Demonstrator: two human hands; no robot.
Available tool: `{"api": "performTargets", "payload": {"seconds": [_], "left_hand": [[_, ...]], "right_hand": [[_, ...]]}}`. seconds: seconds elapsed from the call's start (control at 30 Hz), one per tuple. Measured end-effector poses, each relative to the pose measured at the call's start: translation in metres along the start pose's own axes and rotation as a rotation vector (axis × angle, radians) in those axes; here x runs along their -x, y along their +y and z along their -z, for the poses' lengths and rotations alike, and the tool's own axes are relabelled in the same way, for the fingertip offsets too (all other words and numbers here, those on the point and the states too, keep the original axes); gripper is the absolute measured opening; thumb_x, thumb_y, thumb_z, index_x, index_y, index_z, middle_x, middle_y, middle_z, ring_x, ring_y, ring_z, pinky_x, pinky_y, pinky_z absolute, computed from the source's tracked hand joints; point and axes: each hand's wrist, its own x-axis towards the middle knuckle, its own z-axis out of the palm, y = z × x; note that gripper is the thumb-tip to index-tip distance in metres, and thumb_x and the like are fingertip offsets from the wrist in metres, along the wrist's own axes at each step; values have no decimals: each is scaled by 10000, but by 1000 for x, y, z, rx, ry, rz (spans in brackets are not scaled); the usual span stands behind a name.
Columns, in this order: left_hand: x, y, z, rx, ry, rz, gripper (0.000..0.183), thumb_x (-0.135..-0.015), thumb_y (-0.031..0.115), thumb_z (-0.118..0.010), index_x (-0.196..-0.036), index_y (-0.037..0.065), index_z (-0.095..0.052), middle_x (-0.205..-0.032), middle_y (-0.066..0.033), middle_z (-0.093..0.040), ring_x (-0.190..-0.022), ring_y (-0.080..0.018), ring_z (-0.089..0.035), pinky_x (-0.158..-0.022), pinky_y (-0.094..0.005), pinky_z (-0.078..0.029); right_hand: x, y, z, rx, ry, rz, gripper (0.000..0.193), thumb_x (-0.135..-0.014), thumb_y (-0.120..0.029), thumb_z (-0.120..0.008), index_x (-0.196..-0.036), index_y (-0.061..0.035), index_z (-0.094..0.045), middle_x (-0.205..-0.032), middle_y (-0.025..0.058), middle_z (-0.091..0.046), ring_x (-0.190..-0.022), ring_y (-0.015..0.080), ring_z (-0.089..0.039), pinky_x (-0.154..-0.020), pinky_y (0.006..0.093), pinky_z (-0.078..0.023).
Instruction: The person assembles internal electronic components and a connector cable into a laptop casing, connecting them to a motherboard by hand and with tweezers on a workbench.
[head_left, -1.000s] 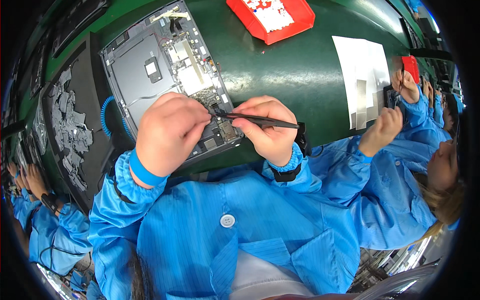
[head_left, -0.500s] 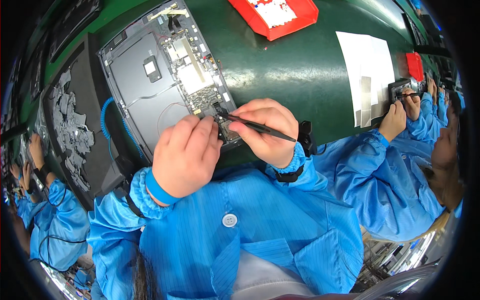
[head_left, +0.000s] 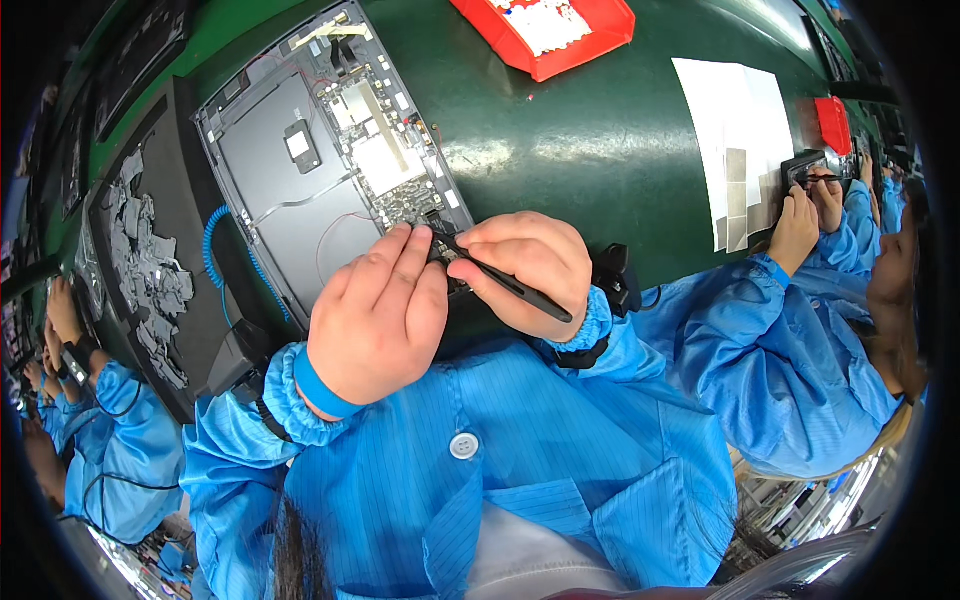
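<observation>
An opened laptop chassis (head_left: pixel 270 180), grey with a circuit board (head_left: pixel 385 150) along its right side, lies at an angle on the bench. My left hand (head_left: pixel 375 310) rests over its near end, fingers stretched forward and fingertips on the board's near part. In my right hand (head_left: pixel 535 265) is a pair of black tweezers (head_left: pixel 515 287), gripped between thumb and fingers. Their tip points left into the board beside my left fingertips. What the tip touches is too small to make out, and my left hand covers part of the chassis edge.
A red bin (head_left: pixel 585 50) of small white parts stands at the far side. White sheets (head_left: pixel 705 130) lie right, near a co-worker's hands (head_left: pixel 795 230). Left are a dark foam tray (head_left: pixel 200 290) with crumpled grey pieces (head_left: pixel 150 260) and a coiled blue cord (head_left: pixel 208 245).
My left hand has shifted slightly right, its fingers straighter over the board. The tweezers in my right hand have turned a little steeper, their rear end lower and further left.
</observation>
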Motion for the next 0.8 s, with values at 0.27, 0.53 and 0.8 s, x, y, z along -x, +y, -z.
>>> {"api": "performTargets", "payload": {"seconds": [0.27, 0.53, 0.8], "left_hand": [[-5, 4, 0, -136, -112, -92, 172, -669, 73, -582, -833, 24, -573, -1019, -145, -621, -942, -275, -603, -659, -305, -487], [-2, -10, 12, -52, -100, -89, 217, -634, 59, -596, -849, 39, -579, -995, -137, -624, -931, -280, -608, -679, -325, -503], [28, -153, 54, -176, 197, 481, 178, -731, -60, -507, -856, 3, -616, -826, -159, -610, -790, -315, -594, -720, -356, -470]], "right_hand": [[11, 1, 7, -206, 214, -240, 170, -673, 31, -718, -776, 9, -585, -797, 138, -626, -700, 205, -621, -605, 277, -489], [7, 1, -3, -237, 273, -249, 157, -700, 73, -667, -805, 18, -566, -800, 139, -634, -730, 213, -611, -630, 294, -485], [16, 6, 3, -281, 266, -285, 101, -793, 65, -563, -844, 26, -485, -878, 202, -579, -756, 233, -602, -699, 321, -515]]}}
